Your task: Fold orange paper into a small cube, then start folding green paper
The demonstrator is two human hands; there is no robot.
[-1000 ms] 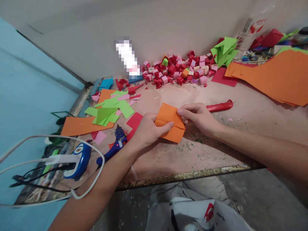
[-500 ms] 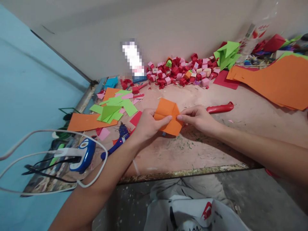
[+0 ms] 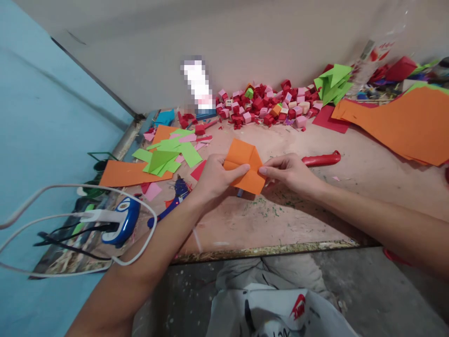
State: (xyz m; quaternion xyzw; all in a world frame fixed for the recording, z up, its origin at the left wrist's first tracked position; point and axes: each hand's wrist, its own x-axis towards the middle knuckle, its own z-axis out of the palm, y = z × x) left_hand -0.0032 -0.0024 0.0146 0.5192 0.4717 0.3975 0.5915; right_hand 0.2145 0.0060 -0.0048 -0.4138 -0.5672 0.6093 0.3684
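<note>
The sheet [image 3: 248, 179] is sitting between the left hand [image 3: 217, 174] and the right hand [image 3: 289, 171], above the table [image 3: 224, 229]. Behind it, cubes [image 3: 264, 106] are lying along the wall [image 3: 252, 42]; a bottle [image 3: 379, 49] is standing to their right. Scraps [image 3: 166, 159] are lying to the sheet's left (a glue gun [image 3: 172, 207] is resting nearer, before them). A handle [image 3: 322, 159] is lying right of the right hand.

Head-worn view, facing forward, angled down
</note>
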